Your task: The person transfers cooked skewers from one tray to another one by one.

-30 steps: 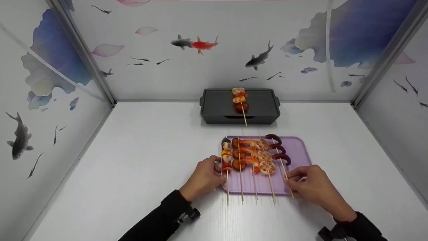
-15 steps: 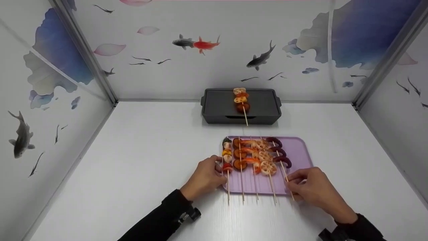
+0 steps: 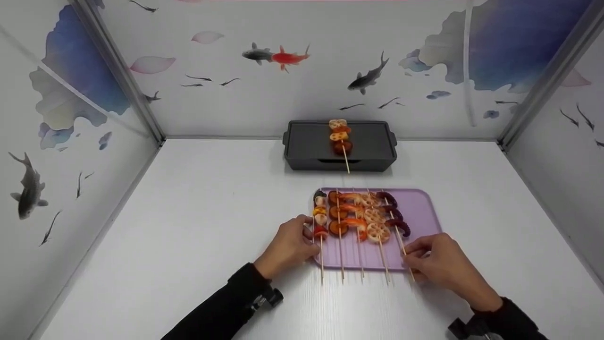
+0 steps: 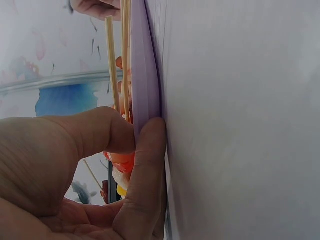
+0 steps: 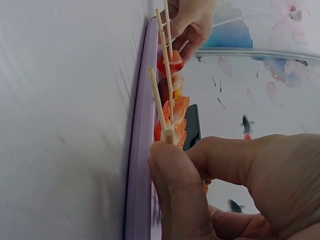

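Observation:
A purple tray (image 3: 422,208) holds several skewers side by side. At its left edge my left hand (image 3: 287,246) pinches the rim between thumb and fingers, as the left wrist view shows. Beside that hand lies a mixed skewer (image 3: 321,218) with red, white and yellow pieces. Then come skewers of round brown slices (image 3: 338,228), shrimp (image 3: 355,222) and lotus root slices (image 3: 378,233). My right hand (image 3: 441,259) pinches the stick of the rightmost skewer, dark red tentacles (image 3: 399,227), near its lower end. In the right wrist view, the stick's end (image 5: 170,135) shows between thumb and fingers.
A dark grey grill (image 3: 302,141) stands behind the tray against the back wall. One mixed skewer (image 3: 339,136) lies on it, its stick pointing toward me. Printed walls close off the white table (image 3: 226,198) at the back and both sides.
The tentacle skewer in my right hand has come slightly toward me, its pieces lower against the tray. My left hand has stayed at the rim. The head view has tilted a little.

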`<act>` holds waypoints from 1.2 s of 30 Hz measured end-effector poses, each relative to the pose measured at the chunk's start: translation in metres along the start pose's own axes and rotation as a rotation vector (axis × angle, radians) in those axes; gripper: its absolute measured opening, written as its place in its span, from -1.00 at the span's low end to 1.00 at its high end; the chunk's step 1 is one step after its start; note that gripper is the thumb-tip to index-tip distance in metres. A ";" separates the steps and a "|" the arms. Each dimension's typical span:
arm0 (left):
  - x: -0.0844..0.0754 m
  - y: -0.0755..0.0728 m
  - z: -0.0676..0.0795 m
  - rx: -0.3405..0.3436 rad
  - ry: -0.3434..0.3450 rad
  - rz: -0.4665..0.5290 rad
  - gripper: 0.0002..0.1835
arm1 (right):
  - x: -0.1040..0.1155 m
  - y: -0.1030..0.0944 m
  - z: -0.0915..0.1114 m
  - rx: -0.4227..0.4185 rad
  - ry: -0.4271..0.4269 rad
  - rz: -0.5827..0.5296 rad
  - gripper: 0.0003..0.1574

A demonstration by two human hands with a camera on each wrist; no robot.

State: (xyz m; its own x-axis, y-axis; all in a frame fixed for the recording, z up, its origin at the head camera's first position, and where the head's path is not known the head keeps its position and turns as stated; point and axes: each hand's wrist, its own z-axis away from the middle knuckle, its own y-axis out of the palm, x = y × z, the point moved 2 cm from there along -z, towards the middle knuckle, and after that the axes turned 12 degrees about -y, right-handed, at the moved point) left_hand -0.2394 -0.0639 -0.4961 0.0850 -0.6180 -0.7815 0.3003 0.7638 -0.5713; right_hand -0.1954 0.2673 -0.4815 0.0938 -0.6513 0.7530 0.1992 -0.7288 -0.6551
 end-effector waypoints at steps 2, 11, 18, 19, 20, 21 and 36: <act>0.000 0.000 0.000 -0.002 0.002 0.004 -0.31 | -0.001 0.000 0.000 -0.001 -0.019 0.021 -0.80; 0.002 0.001 0.000 -0.002 0.006 0.013 -0.31 | 0.000 0.002 0.000 0.004 -0.049 0.087 -0.84; 0.002 0.001 -0.001 -0.005 0.000 -0.002 -0.31 | 0.000 0.002 -0.002 0.019 -0.036 0.111 -0.79; 0.002 0.001 -0.002 -0.005 0.000 -0.004 -0.31 | -0.001 0.001 -0.003 0.018 -0.037 0.114 -0.79; 0.002 0.001 -0.002 -0.006 -0.002 -0.005 -0.31 | -0.001 0.001 -0.003 0.019 -0.037 0.115 -0.78; 0.002 0.001 -0.002 -0.007 -0.004 -0.006 -0.31 | -0.001 0.001 -0.003 0.020 -0.035 0.111 -0.78; 0.000 0.001 0.000 -0.020 -0.010 -0.027 -0.30 | 0.001 0.001 -0.001 0.029 -0.060 0.104 -0.80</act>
State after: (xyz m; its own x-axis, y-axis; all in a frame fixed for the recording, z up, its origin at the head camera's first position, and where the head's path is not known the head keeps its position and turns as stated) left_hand -0.2395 -0.0632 -0.4973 0.0869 -0.6404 -0.7631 0.2832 0.7503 -0.5974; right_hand -0.1963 0.2657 -0.4820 0.1737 -0.7083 0.6843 0.2139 -0.6511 -0.7282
